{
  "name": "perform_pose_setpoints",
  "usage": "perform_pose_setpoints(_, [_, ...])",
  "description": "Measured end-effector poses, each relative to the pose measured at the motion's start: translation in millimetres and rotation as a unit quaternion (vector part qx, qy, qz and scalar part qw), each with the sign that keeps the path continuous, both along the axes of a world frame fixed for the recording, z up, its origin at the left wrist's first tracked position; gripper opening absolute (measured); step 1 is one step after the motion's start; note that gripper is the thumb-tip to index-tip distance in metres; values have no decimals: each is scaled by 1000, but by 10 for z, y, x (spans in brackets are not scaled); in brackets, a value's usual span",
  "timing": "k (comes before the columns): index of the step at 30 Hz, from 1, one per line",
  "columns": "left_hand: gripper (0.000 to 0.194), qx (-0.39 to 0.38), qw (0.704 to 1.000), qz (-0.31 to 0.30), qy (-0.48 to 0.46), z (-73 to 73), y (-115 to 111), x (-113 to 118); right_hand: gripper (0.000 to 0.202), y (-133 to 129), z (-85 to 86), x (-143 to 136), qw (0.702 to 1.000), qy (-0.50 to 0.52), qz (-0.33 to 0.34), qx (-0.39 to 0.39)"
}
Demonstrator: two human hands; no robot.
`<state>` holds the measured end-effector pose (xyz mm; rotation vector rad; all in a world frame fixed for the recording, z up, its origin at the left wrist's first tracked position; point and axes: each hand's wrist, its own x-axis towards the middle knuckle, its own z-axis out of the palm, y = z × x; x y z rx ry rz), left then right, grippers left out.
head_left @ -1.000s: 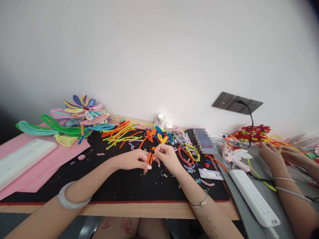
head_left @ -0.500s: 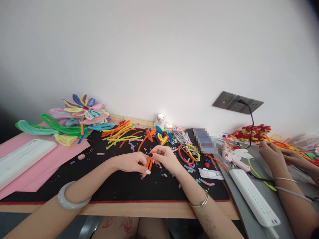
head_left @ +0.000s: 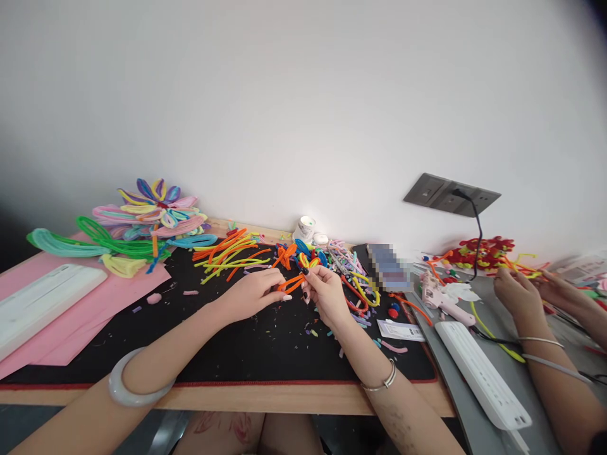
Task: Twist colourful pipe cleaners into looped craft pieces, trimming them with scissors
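Orange pipe cleaner (head_left: 294, 284) is what's in play from the head view, folded and held over the black mat (head_left: 199, 347). Left hand (head_left: 260, 291) has its thumb and fingers closed on one end, and the right hand (head_left: 327, 294) is pinching the other, dark nails showing, so the strand bridges the two. Just beyond the grip there's a messy pile of colourful loops and bits, with a paper cup (head_left: 305, 231) behind it by the wall. Loose orange and yellow stems (head_left: 232, 254) lie beyond the left hand, and a fluffy flower (head_left: 161, 212) is farther out left. Off to the right of the grip you get a pixelated phone (head_left: 389, 270), then a pink glue gun (head_left: 444, 301) near a co-worker's hands (head_left: 519, 296).
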<state>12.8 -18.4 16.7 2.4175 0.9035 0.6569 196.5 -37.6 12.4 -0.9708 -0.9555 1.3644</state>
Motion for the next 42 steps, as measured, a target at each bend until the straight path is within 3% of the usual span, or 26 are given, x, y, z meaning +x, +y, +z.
perform_pose_setpoints(5, [23,124,991,20,45,-20,10,-34,24,-7,-2,1,999,37,11,-11])
perform_pose_setpoints(9, [27,170,984,24,48,-28,12,-41,24,-13,-5,1,999,43,20,-12])
perform_pose_setpoints(22, [30,120,992,36,0,31,1,-35,27,-7,-23,-2,1000,-10,10,12])
perform_pose_setpoints(26, [32,71,993,63,-71,40,2,-19,28,-17,-17,-6,999,-34,15,26])
perform_pose_setpoints(30, [20,-67,977,100,-176,39,-17,14,32,-52,-26,-32,998,-47,42,13])
perform_pose_setpoints(33, [26,-189,951,95,-225,17,-28,48,33,-76,-59,-58,994,-61,91,-8])
perform_pose_setpoints(37, [26,-279,907,87,-302,-36,-7,74,36,-76,-104,-72,982,-101,159,-21])
perform_pose_setpoints(40, [25,-298,866,120,-384,-73,36,59,40,-80,-82,-66,975,-162,155,10])
perform_pose_setpoints(42, [28,-276,851,160,-418,-91,70,34,35,-109,-40,-68,952,-261,136,89])
